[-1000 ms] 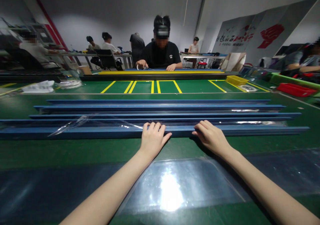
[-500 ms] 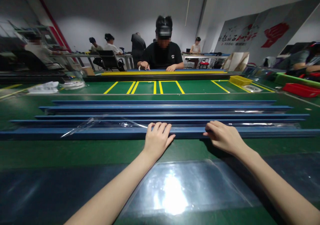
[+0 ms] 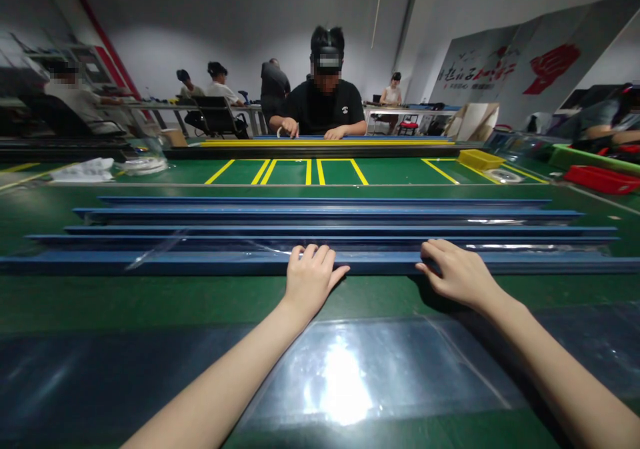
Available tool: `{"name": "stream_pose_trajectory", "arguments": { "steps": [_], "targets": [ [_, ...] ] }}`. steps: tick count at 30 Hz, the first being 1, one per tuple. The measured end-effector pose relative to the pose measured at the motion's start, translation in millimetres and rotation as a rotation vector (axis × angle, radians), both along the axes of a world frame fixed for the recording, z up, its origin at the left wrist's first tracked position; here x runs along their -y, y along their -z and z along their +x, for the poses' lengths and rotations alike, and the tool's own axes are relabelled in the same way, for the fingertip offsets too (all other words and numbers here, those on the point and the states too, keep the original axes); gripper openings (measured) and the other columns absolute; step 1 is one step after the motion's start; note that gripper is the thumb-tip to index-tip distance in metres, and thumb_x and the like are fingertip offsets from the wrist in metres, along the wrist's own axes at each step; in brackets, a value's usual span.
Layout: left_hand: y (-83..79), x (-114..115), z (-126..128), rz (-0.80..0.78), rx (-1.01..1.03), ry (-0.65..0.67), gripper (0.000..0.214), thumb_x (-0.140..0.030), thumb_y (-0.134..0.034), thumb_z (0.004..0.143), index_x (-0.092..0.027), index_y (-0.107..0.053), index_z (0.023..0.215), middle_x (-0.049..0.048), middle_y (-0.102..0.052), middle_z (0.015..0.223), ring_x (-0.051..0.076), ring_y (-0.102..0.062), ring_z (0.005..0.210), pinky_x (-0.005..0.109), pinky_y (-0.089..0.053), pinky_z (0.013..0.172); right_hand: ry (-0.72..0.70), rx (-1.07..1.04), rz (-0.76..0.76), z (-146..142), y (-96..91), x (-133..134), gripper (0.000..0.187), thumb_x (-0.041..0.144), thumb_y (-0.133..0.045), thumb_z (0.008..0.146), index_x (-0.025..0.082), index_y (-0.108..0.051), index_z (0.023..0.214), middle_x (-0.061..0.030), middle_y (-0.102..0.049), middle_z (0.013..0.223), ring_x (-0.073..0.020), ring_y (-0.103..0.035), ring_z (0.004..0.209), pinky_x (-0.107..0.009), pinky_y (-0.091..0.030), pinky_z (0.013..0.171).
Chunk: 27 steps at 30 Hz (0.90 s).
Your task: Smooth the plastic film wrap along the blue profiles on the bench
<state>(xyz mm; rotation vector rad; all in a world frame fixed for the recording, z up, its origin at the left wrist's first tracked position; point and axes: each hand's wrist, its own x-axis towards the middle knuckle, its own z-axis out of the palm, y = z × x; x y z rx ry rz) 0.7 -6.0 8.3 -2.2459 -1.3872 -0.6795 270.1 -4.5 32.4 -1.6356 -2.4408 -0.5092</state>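
A long blue profile [image 3: 165,266] lies crosswise as the nearest of several parallel ones. My left hand [image 3: 312,277] rests on it, fingers stretched over the top and thumb held apart. To the right, my right hand [image 3: 457,272] is at the same profile with curled fingers; whatever lies between their tips is hidden. Clear plastic film [image 3: 157,249] runs in the channel of the profile, with a crumpled end slanting up left of my left hand. In front of me a wide clear sheet [image 3: 280,362] lies flat on the green table [image 3: 210,299], reflecting a bright light.
A person [image 3: 320,106] works opposite, hands by yellow and black profiles [image 3: 325,148]. A yellow tray [image 3: 481,160] and a red bin [image 3: 603,179] stand to the right. White paper [image 3: 87,170] and a clear roll [image 3: 144,164] lie to the left. Other people sit behind.
My right hand has shifted slightly right along the profile, its thumb showing more. The slanting film end has shrunk and sunk lower. My left hand has barely moved.
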Motion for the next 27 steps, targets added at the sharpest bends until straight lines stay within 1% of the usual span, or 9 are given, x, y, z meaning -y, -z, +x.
{"name": "stream_pose_trajectory", "arguments": {
  "steps": [3,9,16,27],
  "targets": [
    [-0.5,0.0,-0.1,-0.008,-0.017,-0.014,0.032,-0.046,-0.048,0.082,-0.016,-0.057,0.075,0.0032,-0.064,0.075,0.020,-0.054,0.074,0.033,-0.030,0.069,0.001,0.010,-0.002,0.0,0.2,-0.1,0.017,0.033,-0.038,0.082,0.020,-0.046,0.075,-0.0050,-0.057,0.080,-0.0176,-0.052,0.073,-0.025,-0.031,0.053],
    [-1.0,-0.4,-0.2,-0.001,-0.015,-0.013,0.034,-0.047,-0.047,0.082,-0.017,-0.056,0.072,0.0028,-0.062,0.069,0.019,-0.053,0.069,0.032,-0.028,0.066,0.001,0.015,-0.011,0.5,1.1,-0.4,0.015,0.032,-0.038,0.082,0.020,-0.045,0.076,-0.0049,-0.056,0.080,-0.0175,-0.052,0.073,-0.025,-0.032,0.054],
    [-1.5,-1.3,-0.9,-0.023,-0.009,-0.016,0.035,-0.049,-0.046,0.081,-0.017,-0.056,0.070,0.0021,-0.062,0.067,0.019,-0.053,0.069,0.032,-0.028,0.066,-0.012,0.013,0.007,1.1,2.3,-1.0,0.013,0.031,-0.038,0.082,0.021,-0.043,0.075,-0.0044,-0.055,0.079,-0.0173,-0.051,0.072,-0.025,-0.032,0.054],
    [-2.9,-1.8,-1.0,-0.053,-0.005,-0.011,0.035,-0.049,-0.046,0.081,-0.017,-0.056,0.070,0.0033,-0.062,0.067,0.019,-0.053,0.069,0.031,-0.027,0.064,-0.009,-0.003,-0.020,1.0,1.5,-0.8,0.013,0.031,-0.038,0.082,0.021,-0.043,0.075,-0.0047,-0.055,0.079,-0.0178,-0.051,0.073,-0.025,-0.033,0.054]
  ]
}}
